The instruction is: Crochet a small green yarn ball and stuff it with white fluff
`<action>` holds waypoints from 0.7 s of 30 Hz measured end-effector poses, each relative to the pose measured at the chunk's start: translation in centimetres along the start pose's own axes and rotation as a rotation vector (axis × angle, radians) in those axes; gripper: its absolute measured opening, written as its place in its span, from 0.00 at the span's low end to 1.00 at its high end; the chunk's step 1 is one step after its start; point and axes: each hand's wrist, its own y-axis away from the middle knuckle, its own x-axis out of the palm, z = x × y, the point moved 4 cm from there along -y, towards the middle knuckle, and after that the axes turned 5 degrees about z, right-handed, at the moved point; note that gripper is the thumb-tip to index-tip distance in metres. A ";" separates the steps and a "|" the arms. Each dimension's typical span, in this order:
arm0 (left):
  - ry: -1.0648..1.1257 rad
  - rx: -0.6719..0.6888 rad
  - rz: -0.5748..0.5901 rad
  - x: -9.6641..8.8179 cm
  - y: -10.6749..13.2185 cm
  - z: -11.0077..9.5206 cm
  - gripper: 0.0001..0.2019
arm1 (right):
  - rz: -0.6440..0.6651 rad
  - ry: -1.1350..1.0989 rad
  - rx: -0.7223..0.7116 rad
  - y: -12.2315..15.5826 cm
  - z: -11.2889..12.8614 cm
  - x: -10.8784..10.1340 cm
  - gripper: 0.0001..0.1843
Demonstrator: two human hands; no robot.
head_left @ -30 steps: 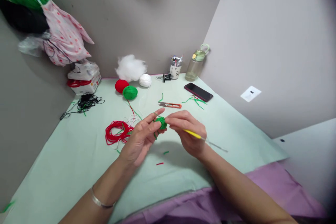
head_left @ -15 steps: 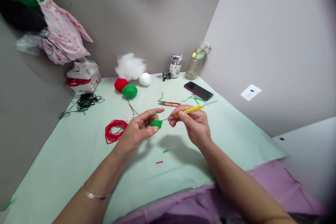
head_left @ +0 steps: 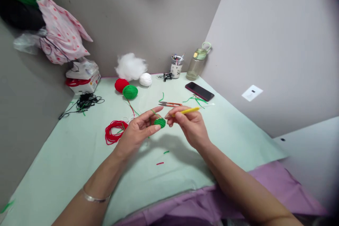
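My left hand (head_left: 139,127) pinches a small round green crochet piece (head_left: 160,123) between thumb and fingers, and green yarn loops over its raised index finger. In my right hand (head_left: 189,122) is a crochet hook with a yellow handle (head_left: 189,110), held like a pen. The hook's thin metal tip reaches the top edge of the green piece; whether it sits inside a stitch is too small to tell. Behind the hands lie a green yarn ball (head_left: 130,92), a red yarn ball (head_left: 122,85) and a white yarn ball (head_left: 145,79). Strands trail from them toward my left hand.
Orange thread snips (head_left: 171,104) lie just beyond my hands, near a phone (head_left: 199,91). A coil of red yarn (head_left: 112,133) is left of my left hand. White stuffing (head_left: 131,66), a pen cup (head_left: 176,67), a bottle (head_left: 196,63) and tangled black yarn (head_left: 86,102) stand farther back.
My right hand and the hook have moved slightly left, closer to the green piece. The piece has turned a little in my left hand, showing more of its round side.
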 end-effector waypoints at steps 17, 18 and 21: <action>0.235 -0.075 0.034 0.3 0.0 0.1 0.20 | -0.136 -0.059 0.041 -0.1 0.3 -1.5 0.11; 0.224 -0.070 0.038 0.3 0.0 0.1 0.20 | -0.129 -0.125 0.085 -0.3 0.1 -1.7 0.12; 0.170 -0.034 0.021 0.3 -0.1 0.2 0.22 | -0.054 -0.259 0.179 -0.5 -0.4 -1.5 0.12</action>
